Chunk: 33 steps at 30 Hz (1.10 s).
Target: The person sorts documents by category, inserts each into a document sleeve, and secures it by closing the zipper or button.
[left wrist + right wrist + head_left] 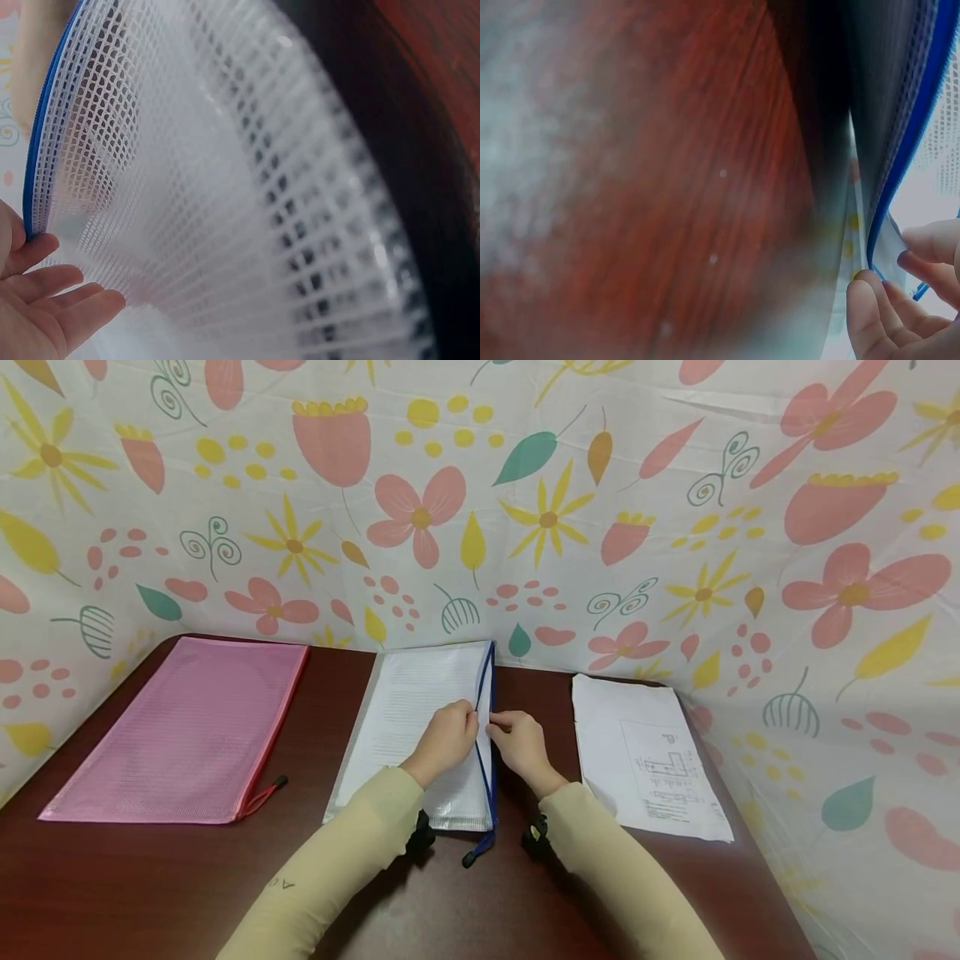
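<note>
A clear mesh zip pouch [397,727] with blue zip edging lies on the table, white printed paper showing through it. Its two zip edges stand apart in the middle of the right side, so the mouth gapes there. My left hand [446,735] pinches the upper edge; in the left wrist view the thumb and fingers [56,285] are at the blue-trimmed mesh. My right hand [521,743] pinches the opposite edge from the right, and the right wrist view shows fingertips [866,300] at the blue edging. The zip's pull cord [480,850] hangs at the near right corner.
To the left lies a pink mesh zip pouch [187,727] with a red zip and cord. White sheets [607,735] with a printed drawing lie at the right. A flowered cloth [465,510] hangs behind and beside the dark red table [150,877].
</note>
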Motion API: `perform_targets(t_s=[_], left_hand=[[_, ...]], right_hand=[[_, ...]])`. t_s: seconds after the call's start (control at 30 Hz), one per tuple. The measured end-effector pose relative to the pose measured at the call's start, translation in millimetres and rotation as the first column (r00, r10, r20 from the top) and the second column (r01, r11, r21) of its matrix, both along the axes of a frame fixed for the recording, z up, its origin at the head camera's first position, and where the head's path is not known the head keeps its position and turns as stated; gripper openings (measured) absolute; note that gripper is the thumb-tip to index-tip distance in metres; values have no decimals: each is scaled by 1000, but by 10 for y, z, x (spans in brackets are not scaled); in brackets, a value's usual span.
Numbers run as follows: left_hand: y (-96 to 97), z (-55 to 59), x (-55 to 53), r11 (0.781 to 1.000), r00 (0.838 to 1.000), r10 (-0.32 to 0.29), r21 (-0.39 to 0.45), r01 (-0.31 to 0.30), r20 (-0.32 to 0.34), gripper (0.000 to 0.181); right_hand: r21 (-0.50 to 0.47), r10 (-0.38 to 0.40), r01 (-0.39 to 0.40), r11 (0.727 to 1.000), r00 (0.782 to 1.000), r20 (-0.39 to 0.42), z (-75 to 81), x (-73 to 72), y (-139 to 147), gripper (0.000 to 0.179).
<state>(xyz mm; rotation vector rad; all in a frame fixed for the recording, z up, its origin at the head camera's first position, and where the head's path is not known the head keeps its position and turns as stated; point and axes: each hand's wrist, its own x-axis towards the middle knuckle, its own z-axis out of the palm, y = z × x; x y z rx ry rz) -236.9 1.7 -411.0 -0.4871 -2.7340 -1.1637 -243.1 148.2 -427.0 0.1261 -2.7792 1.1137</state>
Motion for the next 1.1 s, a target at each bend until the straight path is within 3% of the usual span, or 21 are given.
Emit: perform_targets(t_s=[0.57, 0.87, 0.97, 1.1], left_hand=[[15, 16, -7, 999, 1000, -8, 31, 8, -9, 21], [-18, -27, -31, 1000, 1000, 2, 28, -2, 0, 21], [-33, -49, -52, 1000, 1000, 7, 27, -8, 17, 21], [-41, -57, -75, 1000, 999, 5, 28, -6, 39, 24]], right_hand=[[23, 56, -57, 998, 997, 45, -31, -36, -62, 32], [-59, 111, -106, 993, 990, 92, -59, 2, 30, 39], [-141, 129, -102, 985, 971, 202, -69, 50, 71, 49], [-328, 177, -54, 943, 917, 356, -50, 120, 112, 59]])
